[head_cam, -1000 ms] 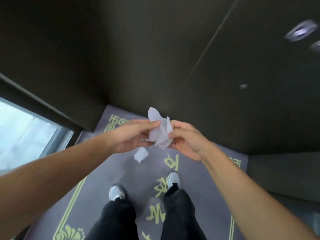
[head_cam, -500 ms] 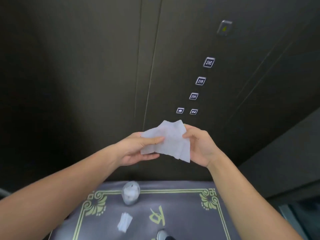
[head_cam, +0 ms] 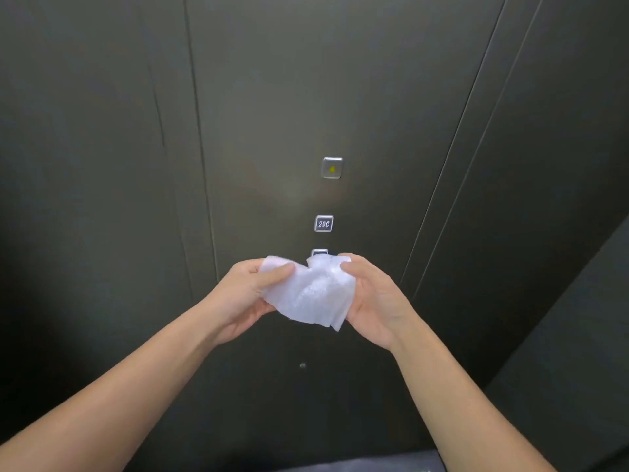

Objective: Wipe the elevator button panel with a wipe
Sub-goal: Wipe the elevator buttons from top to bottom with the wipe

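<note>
A white wipe (head_cam: 311, 294) is stretched, half crumpled, between both hands at chest height. My left hand (head_cam: 243, 298) pinches its left edge with thumb on top. My right hand (head_cam: 371, 298) grips its right edge. Straight ahead is the dark elevator button panel (head_cam: 272, 131). On it I see a silver alarm button with a yellow bell (head_cam: 332, 167) and below it a button marked 20C (head_cam: 323, 223). A third button (head_cam: 320, 252) shows only its top edge above the wipe; the lower buttons are hidden behind the wipe and hands.
Vertical seams run down the dark wall, one left of the buttons (head_cam: 204, 148) and a double one to the right (head_cam: 456, 148). A side wall (head_cam: 578, 335) angles in at the right. A small screw (head_cam: 302, 365) sits low on the panel. A strip of grey floor mat (head_cam: 374, 463) shows at the bottom.
My view has tilted up from the floor mat and my feet to the button panel. The wipe has been unfolded wider between my hands, which now cover the lower buttons.
</note>
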Tool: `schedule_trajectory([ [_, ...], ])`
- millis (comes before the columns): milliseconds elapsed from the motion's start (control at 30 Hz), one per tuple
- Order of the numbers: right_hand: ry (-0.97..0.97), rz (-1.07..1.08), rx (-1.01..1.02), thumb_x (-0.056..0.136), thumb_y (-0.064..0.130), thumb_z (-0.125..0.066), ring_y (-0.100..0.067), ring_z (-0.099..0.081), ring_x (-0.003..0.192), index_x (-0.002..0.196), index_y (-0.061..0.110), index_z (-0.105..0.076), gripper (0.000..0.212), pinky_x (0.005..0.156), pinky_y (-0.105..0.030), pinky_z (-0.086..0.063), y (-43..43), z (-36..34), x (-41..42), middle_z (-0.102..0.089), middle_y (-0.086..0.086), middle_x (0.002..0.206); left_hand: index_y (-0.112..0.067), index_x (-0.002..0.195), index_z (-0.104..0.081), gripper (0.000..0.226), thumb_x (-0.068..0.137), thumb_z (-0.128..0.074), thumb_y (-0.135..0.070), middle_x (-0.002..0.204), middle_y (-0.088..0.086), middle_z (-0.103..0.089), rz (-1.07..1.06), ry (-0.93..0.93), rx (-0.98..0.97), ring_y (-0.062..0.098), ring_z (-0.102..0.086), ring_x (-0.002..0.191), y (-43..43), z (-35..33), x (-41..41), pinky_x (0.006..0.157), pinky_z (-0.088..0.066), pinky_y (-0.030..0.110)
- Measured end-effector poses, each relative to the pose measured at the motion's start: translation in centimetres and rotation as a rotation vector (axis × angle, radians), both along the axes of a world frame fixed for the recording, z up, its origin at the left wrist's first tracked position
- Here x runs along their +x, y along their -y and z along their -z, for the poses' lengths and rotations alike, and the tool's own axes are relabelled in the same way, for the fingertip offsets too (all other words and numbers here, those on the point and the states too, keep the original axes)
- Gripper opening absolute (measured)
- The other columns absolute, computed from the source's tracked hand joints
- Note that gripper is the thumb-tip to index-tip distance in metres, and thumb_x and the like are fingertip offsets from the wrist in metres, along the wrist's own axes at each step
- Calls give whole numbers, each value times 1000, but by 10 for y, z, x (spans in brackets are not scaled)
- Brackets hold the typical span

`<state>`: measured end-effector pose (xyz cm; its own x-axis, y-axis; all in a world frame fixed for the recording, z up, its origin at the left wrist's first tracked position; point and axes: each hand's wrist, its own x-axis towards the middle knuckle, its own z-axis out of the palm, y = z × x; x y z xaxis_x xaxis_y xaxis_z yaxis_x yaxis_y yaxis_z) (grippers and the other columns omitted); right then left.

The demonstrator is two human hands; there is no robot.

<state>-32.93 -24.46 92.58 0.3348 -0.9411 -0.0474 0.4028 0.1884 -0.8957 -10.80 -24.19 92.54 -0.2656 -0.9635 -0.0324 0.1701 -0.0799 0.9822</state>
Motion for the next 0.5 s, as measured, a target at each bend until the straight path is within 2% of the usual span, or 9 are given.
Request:
schedule_trajectory([
  [67,3,-3,42,81,12,-77,-34,-69,105,124,2,-59,48,87,-46,-54,14,-10,-12,-69,-17,122,-6,103,-76,15,91,-69,-11,104,15,-77,-59,122,-142,28,-72,94,6,-19,-17,79,-61,43],
  [100,-41,-12,21,80,5,-78,-33,-71,103,125,3,-61,48,85,-43,-57,21,-14,-17,-71,-18,119,-11,101,-77,13,90,-70,-10,102,12,-79,-127,257,-290,24,-72,91,8,-29,-26,80,-61,43],
  [167,-148,-43,-88,83,-8,-69,-30,-72,95,116,5,-69,35,77,-36,-59,33,-19,-25,-74,-17,107,-26,98,-78,14,85,-73,-25,95,-4,-79,-164,552,-620,12,-71,88,6,-50,-45,83,-58,37],
  [200,-166,-37,-146,85,-13,-63,-28,-71,90,107,6,-73,31,74,-34,-59,38,-20,-28,-75,-15,100,-33,99,-78,19,80,-76,-34,96,-12,-78,-94,621,-732,9,-71,90,2,-59,-55,83,-57,30],
  [233,-168,-15,-186,86,-15,-58,-27,-70,84,98,9,-76,32,69,-33,-59,43,-21,-31,-74,-12,93,-37,101,-78,25,76,-78,-40,98,-16,-77,-30,609,-766,12,-71,93,-2,-64,-64,83,-57,27],
  [333,-69,17,-169,89,-5,-58,-27,-69,78,86,12,-77,26,62,-34,-57,56,-25,-36,-72,-12,88,-38,108,-74,47,64,-88,-41,108,-11,-74,-160,513,-699,19,-70,97,0,-59,-78,87,-59,38],
  [400,18,-14,-134,89,2,-63,-24,-70,76,85,13,-77,18,60,-33,-57,64,-24,-39,-71,-10,88,-39,122,-65,68,59,-93,-37,122,-12,-68,-253,576,-600,16,-67,103,3,-51,-80,89,-59,39],
  [433,47,-43,-120,88,5,-65,-21,-71,75,85,13,-76,15,59,-32,-58,67,-25,-40,-71,-9,87,-39,124,-63,71,60,-94,-33,124,-12,-67,-272,604,-560,14,-67,104,6,-47,-80,88,-59,38],
  [500,91,-106,-106,85,9,-67,-19,-71,74,84,12,-74,8,61,-33,-58,71,-25,-40,-71,-8,86,-36,117,-68,58,66,-92,-27,114,-8,-74,-288,553,-481,12,-71,100,13,-43,-78,85,-60,33],
])
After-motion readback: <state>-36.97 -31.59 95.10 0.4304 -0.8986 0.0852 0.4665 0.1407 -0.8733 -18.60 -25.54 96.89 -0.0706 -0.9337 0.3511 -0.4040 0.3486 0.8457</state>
